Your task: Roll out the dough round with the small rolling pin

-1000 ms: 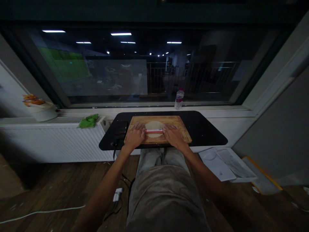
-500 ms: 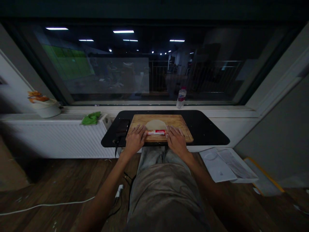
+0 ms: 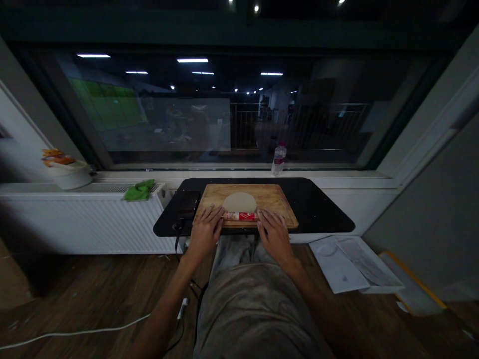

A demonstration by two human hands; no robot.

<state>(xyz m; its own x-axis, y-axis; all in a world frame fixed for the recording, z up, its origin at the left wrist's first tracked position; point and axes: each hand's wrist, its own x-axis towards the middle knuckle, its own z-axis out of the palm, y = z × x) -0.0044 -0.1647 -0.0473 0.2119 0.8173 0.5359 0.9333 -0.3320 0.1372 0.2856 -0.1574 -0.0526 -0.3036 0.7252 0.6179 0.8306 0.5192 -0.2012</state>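
Observation:
A flattened round of pale dough (image 3: 240, 201) lies on a wooden cutting board (image 3: 277, 202). Along its near edge sits a rolling pin (image 3: 241, 217) wrapped in a red and white label. At the pin's left end, my left hand (image 3: 207, 224) presses down with its fingers over it. My right hand (image 3: 273, 225) does the same at the right end. Both ends of the pin are hidden under my fingers. The hands are closed on the pin, with the palms toward the board.
The board rests on a small black table (image 3: 322, 212); a dark device (image 3: 188, 204) with a cable lies at its left. A bottle (image 3: 279, 158) stands on the windowsill. A green cloth (image 3: 138, 190) is on the radiator (image 3: 93, 224). An open white box (image 3: 339, 264) lies on the floor.
My hands have drawn the rolling pin slightly toward me; its label has turned and more of the dough shows beyond it. The camera view has tilted up a little.

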